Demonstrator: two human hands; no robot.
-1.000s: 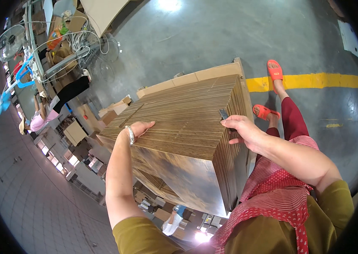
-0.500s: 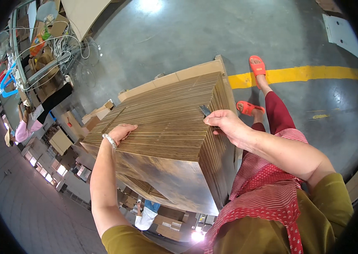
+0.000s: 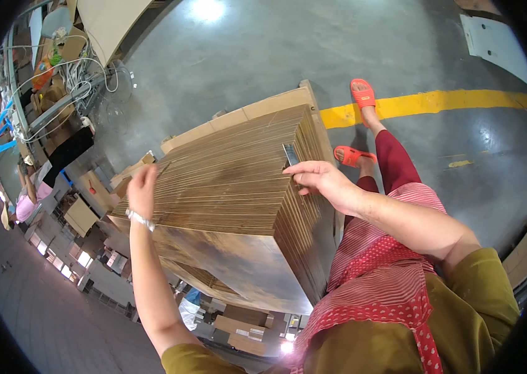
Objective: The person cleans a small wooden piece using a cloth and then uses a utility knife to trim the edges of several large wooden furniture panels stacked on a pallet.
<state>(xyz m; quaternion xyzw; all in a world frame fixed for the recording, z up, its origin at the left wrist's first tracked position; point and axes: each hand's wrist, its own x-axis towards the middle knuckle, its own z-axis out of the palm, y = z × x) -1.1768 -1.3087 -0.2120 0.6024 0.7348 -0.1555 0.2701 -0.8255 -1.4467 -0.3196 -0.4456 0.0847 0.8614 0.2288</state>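
Observation:
A large stack of thin brown panels (image 3: 226, 171) stands in front of me, their edges forming close lines. Its near side has a cloudy brown-and-grey printed face (image 3: 232, 252). My right hand (image 3: 323, 181) is at the stack's right corner, fingers pinched on a flat grey blade-like tool (image 3: 290, 154); its lower part is hidden by the fingers. Above the stack's left end, my left hand (image 3: 142, 190) is raised off the panels, slightly blurred, with its fingers loosely bent upward and nothing visible in them. A pale bracelet (image 3: 140, 220) circles that wrist.
A cardboard-edged base (image 3: 245, 115) borders the stack's far side. Beyond it lies grey floor with a yellow stripe (image 3: 438, 105). Cables and a metal frame (image 3: 70, 93) stand at the far left, near a person in pink (image 3: 34, 199). Cardboard boxes (image 3: 245, 333) lie past the near side.
My left hand has lifted off the stack and moved left. My right hand stays at the corner, and the blade-like tool now points more upright. The whole view has shifted slightly.

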